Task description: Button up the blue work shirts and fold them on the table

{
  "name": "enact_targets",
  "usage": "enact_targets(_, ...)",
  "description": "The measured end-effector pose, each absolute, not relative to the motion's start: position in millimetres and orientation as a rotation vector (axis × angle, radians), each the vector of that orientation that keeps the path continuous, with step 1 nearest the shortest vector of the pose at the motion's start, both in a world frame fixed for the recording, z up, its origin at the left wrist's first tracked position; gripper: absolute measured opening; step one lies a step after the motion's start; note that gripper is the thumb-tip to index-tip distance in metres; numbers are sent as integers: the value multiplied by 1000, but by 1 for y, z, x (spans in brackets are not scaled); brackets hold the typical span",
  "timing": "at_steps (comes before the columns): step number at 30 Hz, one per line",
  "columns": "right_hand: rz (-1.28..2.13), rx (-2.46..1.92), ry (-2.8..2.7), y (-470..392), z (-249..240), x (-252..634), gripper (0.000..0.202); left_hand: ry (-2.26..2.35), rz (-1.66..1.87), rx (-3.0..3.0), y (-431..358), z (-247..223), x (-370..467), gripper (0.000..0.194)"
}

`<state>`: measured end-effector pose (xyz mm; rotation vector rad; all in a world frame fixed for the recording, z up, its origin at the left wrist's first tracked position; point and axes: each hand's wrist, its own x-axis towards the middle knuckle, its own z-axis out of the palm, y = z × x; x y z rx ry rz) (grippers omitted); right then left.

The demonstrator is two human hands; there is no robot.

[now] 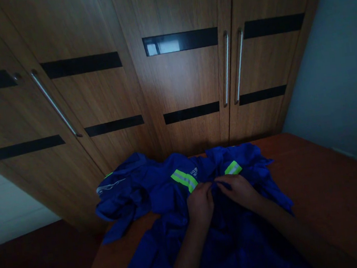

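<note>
A dark blue garment (228,231) with yellow-green and silver reflective strips (183,180) lies spread over a reddish-brown surface. Near its upper middle, my left hand (201,202) pinches an edge of the blue cloth. Close beside it on the right, my right hand (238,188) has its fingers closed on the same part of the cloth. Only a small gap separates the fingertips of the two hands. Small white lettering shows on the fabric just above them. The exact bit of cloth between the fingers is dark and hard to make out.
More bunched blue cloth (127,191) lies to the left. The reddish-brown surface (331,202) extends to the right. Behind it stands a wooden wardrobe (185,81) with black strips and long metal handles. A pale wall (329,73) rises at the right.
</note>
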<state>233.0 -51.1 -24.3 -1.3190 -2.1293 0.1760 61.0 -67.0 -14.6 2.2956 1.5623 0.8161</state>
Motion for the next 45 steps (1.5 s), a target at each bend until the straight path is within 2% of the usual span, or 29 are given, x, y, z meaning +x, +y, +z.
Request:
enact_targets(9, 17, -1417, -2268, -56, -16, 225, 29, 1447, 924, 2244, -68, -19, 59, 37)
enact_targets(16, 77, -1412, -2213, -54, -22, 227, 28, 1416, 965, 2184, -68, -21, 60, 37)
enact_targets(20, 137, -1375, -2203, -52, -27, 242, 29, 1295, 1168, 1965, -63, -16, 56, 32)
enact_targets(23, 115, -1352, -2161, -48, -22, 273, 29, 1215, 1396, 1674, -57, 4, 42, 24)
enact_targets(26, -91, -1533, -1970, -43, -4, 324, 32, 1198, 1601, 1486, -50, 40, 11, 18)
enact_targets(29, -357, -1839, -1689, -42, 18, 384, 37, 1341, 1742, 1534, -51, 76, -33, 17)
enact_targets(31, -462, -2005, -1585, -46, 27, 417, 41, 1607, 1780, 1750, -57, 88, -62, 20)
enact_targets(33, -466, -2100, -1612, -54, 22, 437, 44, 1883, 1581, 2105, -68, 84, -84, 22)
enact_targets(35, -341, -2089, -1767, -65, 4, 440, 45, 2030, 1218, 2322, -81, 61, -97, 26)
enact_targets(38, -50, -1917, -2028, -80, -37, 420, 46, 1892, 752, 2493, -99, 10, -99, 31)
enact_targets(41, -19, -1830, -2062, -92, -70, 386, 51, 1797, 649, 2403, -112, -30, -89, 46)
enact_targets(45, -102, -1825, -1955, -96, -79, 342, 51, 1630, 589, 2238, -122, -39, -69, 62)
